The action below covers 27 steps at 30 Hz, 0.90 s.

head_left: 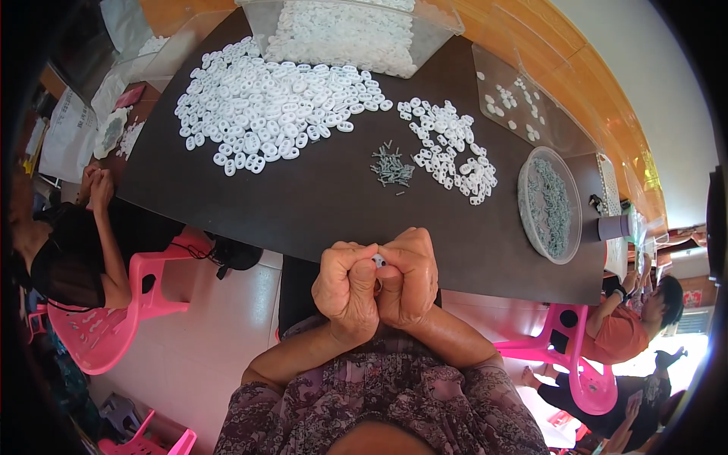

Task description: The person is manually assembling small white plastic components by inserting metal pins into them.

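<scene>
Both my hands meet at the near edge of the dark table, thumbs and fingertips pressed together. Between them a small white plastic piece with a dark spot shows; most of it is hidden by the fingers. My left hand and my right hand are both closed on it. Beyond them lies a small heap of grey-green pins. To its right is a loose pile of small white pieces with holes. A large heap of white oval pieces with holes spreads over the far left.
A clear bin of white pieces stands at the back. At right, a round tub holds many grey-green pins, beside a purple-grey cup. A clear tray holds scattered white pieces. Other people sit at left and right near pink chairs.
</scene>
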Motion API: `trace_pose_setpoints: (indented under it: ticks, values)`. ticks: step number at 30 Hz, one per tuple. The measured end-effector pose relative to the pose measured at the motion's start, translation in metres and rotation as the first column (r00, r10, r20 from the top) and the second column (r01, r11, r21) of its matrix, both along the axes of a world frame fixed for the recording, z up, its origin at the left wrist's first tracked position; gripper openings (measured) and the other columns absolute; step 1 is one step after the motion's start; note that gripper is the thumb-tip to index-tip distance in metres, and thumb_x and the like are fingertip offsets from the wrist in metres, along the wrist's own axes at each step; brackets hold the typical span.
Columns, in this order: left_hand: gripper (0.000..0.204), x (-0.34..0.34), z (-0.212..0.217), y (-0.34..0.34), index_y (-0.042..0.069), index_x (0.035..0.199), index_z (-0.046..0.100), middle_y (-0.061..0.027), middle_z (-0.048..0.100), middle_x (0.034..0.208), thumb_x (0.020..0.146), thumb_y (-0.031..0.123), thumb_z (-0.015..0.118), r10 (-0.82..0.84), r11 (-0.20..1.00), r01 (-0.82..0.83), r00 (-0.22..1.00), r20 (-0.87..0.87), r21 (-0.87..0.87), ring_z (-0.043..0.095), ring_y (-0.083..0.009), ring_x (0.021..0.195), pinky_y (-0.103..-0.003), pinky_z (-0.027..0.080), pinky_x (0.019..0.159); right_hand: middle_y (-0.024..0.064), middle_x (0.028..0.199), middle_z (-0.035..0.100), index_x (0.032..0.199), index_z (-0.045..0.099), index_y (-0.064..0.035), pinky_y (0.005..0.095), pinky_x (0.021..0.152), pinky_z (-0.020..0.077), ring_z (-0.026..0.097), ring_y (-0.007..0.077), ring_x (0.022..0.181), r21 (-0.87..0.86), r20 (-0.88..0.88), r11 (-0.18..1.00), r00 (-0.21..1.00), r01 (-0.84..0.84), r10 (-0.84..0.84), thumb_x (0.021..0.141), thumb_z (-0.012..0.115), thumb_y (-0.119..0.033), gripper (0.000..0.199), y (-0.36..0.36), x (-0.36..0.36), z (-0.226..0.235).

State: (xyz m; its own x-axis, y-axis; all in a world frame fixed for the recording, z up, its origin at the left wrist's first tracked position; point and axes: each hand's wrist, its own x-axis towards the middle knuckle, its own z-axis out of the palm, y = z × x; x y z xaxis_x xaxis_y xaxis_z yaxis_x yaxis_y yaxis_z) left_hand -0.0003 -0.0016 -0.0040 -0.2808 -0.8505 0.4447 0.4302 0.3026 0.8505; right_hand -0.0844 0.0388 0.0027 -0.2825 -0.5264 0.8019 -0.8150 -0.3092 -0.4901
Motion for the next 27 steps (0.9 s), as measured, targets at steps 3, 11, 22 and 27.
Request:
trace_pose_setpoints:
  ticks: [3, 11, 22, 27]
  values:
    - [0.018, 0.000, -0.003, 0.000, -0.004, 0.100, 0.057, -0.0053, 0.055, 0.080, 0.096, 0.013, 0.054, -0.024, 0.999, 0.024, 0.999, -0.021, 0.025, 0.048, -0.0076, 0.062, -0.020, 0.041, 0.055, 0.0104, 0.080, 0.057, 0.099, 0.057, 0.0015, 0.0332, 0.053, 0.0422, 0.052, 0.0240, 0.064, 0.008, -0.004, 1.000, 1.000, 0.008, -0.008, 0.091, 0.060, -0.013, 0.017, 0.000, 0.001, 0.000]
    - [0.020, 0.000, -0.009, -0.002, -0.006, 0.106, 0.059, -0.0081, 0.059, 0.089, 0.097, 0.011, 0.051, -0.047, 0.998, 0.046, 0.998, -0.039, -0.049, 0.052, -0.0088, 0.071, -0.020, 0.044, 0.062, 0.0133, 0.090, 0.060, 0.105, 0.056, 0.0009, 0.0352, 0.064, 0.0460, 0.056, 0.0256, 0.075, 0.074, -0.040, 0.997, 0.999, 0.021, -0.018, 0.093, 0.056, -0.014, 0.019, 0.009, -0.004, 0.012]
    - [0.019, -0.001, 0.017, -0.007, -0.004, 0.107, 0.062, -0.0051, 0.060, 0.086, 0.096, 0.008, 0.053, -0.153, 0.988, 0.152, 0.969, 0.196, 0.019, 0.055, -0.0096, 0.076, -0.023, 0.045, 0.068, 0.0133, 0.086, 0.063, 0.096, 0.061, 0.0025, 0.0340, 0.064, 0.0466, 0.058, 0.0265, 0.072, 0.136, -0.081, 0.989, 0.995, 0.061, -0.050, 0.070, 0.068, 0.007, 0.027, 0.020, -0.026, 0.027]
    - [0.022, -0.020, 0.005, -0.040, 0.002, 0.099, 0.065, -0.0089, 0.057, 0.073, 0.079, -0.007, 0.064, 0.019, 0.958, 0.103, 0.908, 0.418, -0.267, 0.057, -0.0202, 0.063, -0.028, 0.045, 0.054, 0.0123, 0.080, 0.063, 0.090, 0.064, 0.0010, 0.0320, 0.057, 0.0441, 0.055, 0.0259, 0.064, 0.043, -0.252, 0.953, 0.926, 0.301, -0.281, 0.074, 0.067, 0.007, 0.017, 0.033, -0.092, 0.062]
